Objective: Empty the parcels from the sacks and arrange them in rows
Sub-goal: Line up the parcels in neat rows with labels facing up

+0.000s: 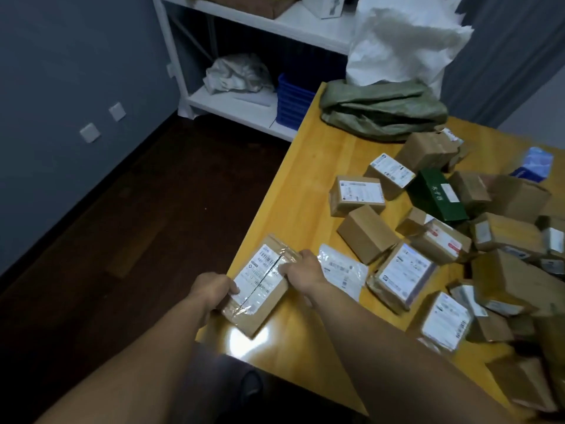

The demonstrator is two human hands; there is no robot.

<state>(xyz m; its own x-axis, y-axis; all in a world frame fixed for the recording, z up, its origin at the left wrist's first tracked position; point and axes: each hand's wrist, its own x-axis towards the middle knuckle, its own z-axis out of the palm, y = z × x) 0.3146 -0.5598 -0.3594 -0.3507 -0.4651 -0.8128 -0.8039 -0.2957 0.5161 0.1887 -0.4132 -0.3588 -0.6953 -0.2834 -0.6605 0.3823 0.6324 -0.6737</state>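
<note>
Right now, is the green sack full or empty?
Looks empty: the green sack lies collapsed and crumpled flat on the yellow table.

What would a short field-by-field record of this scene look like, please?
held parcel: taped brown box, at the table's near left corner
left hand: grips the box's near end
right hand: grips its far side
table: yellow wood
unsorted parcels: loose heap on the right, no rows yet
sacks: green sack lying crumpled, white sack upright behind it
</note>
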